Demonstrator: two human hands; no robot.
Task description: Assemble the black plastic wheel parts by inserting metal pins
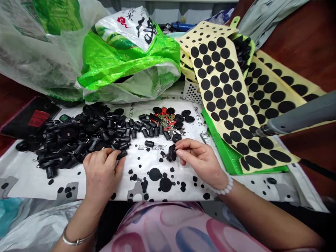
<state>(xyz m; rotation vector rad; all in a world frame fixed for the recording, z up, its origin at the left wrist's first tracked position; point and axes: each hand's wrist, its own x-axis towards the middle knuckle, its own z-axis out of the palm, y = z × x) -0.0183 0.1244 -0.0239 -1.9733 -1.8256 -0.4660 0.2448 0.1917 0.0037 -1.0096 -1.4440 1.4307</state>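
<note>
In my right hand [201, 161] a round black plastic disc part [172, 153] is pinched between thumb and fingertips, with a thin metal piece sticking out on its left. My left hand [103, 171] is closed at the near right edge of a heap of black plastic parts [69, 134], its fingertips on a small ribbed black cylinder [122, 154]. More such cylinders [151, 133] lie loosely grouped between the hands, farther back. Beside them are black discs [186, 115] and a little pile of small metal pieces [168, 124] on a red printed patch.
Sheets of round black stickers [223, 84] lean over a green tray [228, 162] and a white perforated basket [193, 91]. A grey tool with a metal tip [296, 117] juts in from the right. Green and white plastic bags [126, 66] stand at the back.
</note>
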